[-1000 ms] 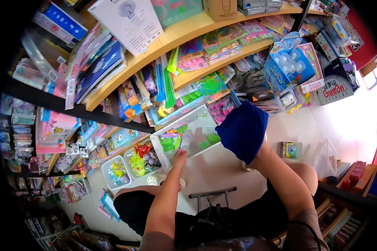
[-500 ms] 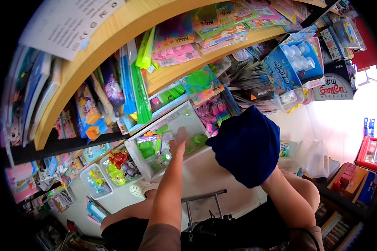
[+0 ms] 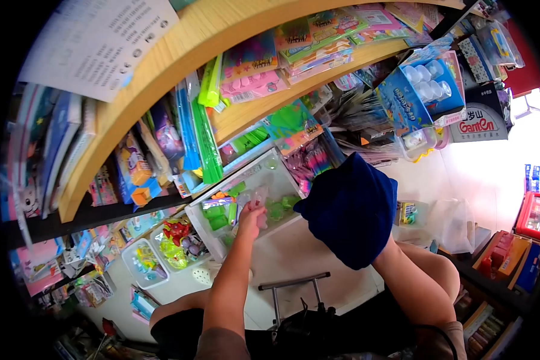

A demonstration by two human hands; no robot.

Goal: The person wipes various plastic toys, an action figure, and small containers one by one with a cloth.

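Note:
My left hand is inside a white bin, its fingers bent round a clear, pinkish piece. Green pieces lie in the bin to its left, and more green ones to its right. A dark blue cloth covers my right hand, just right of the bin; only the wrist shows below it, and the fingers are hidden.
Wooden shelves with packaged goods curve across the top. Two small tubs of toys stand left of the bin. A blue box is at the upper right. A metal stool frame stands between the knees.
The view has moved closer to the shelves. My left hand has gone from the bin's front edge into it and now has a clear piece. The blue cloth remains over my right hand.

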